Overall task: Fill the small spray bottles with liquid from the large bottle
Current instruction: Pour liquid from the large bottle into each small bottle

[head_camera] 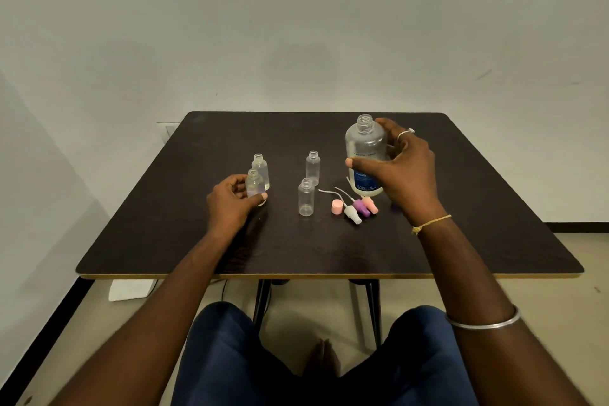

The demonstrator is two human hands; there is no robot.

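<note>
I am gripping the big bottle (365, 155) with my right hand (407, 168), thumb across its front and fingers curling round its far side. It is standing upright on the table (164, 241), neck open and pointing straight up.

Well to the left of the big bottle and a little nearer me, my left hand (230, 204) is cupping a round bottle (254, 186), thumb at its base and fingers curled behind it. That one is upright and uncapped too. A second round bottle (261, 170) is standing just behind it, touching or nearly so. I cannot tell how much liquid either is holding.

Two slim bottles are standing between the big bottle and my left hand, both open. The far slim one (312, 166) is lying closer to the big bottle than the near slim one (306, 196). The caps (354, 208), pink, white and purple with their dip tubes, are lying just in front of the big bottle's base, on my side.

The pour, I am judging, is turning on this: the open mouth in my left hand is sitting left of and lower than the big bottle's neck, so the big bottle's long axis needs tipping leftward. My right hand is the only one on it, and the slim bottles are standing in the path.
</note>
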